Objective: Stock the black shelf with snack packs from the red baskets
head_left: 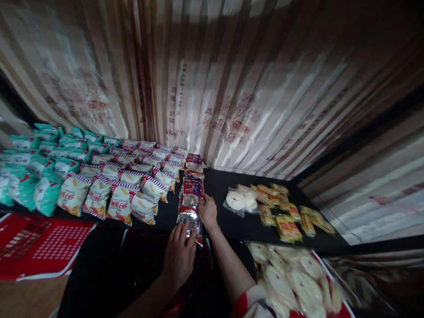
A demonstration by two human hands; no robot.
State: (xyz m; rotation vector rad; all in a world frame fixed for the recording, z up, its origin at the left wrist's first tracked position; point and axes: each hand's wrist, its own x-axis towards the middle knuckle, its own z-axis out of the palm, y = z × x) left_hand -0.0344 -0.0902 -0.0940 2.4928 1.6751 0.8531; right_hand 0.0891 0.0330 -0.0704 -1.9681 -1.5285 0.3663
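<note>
A column of shiny red, purple and silver foil packets runs from front to back across the black table. My left hand lies on the silver packet nearest me, its fingers stretched out over the foil. Farther back, my right hand is at the right edge of the column, fingers curled and pinched against a foil packet. Just left of the column stand rows of white snack bags with striped tops, upright and close together.
Teal bags fill the table's left end. Right of the column lie round white cakes in clear bags and yellow wrapped packs. A red crate is at lower left; bagged white rounds are at lower right. Curtains hang behind.
</note>
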